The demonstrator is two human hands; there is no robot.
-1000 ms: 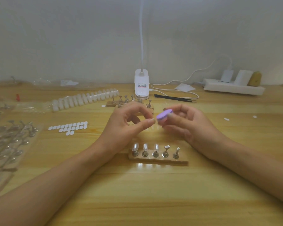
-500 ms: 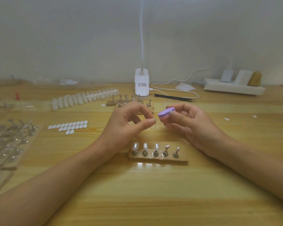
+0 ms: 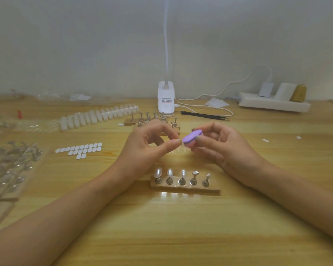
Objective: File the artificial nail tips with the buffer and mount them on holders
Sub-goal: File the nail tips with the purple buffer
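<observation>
While right hand grips buffer, fingers of left hand pinch nail tip (barely visible); holders below

Head view, forward and down, near table, edges seemingly warped

One bit of print in shot: small label on front of the white clip-lamp base, back-centre of the desk. Dark row of chars across it, thin orange-red stripe just under. Way too blurred: can't tell letters from digits, no brand or no. to call. Nothing legible anywhere else in view.
</observation>
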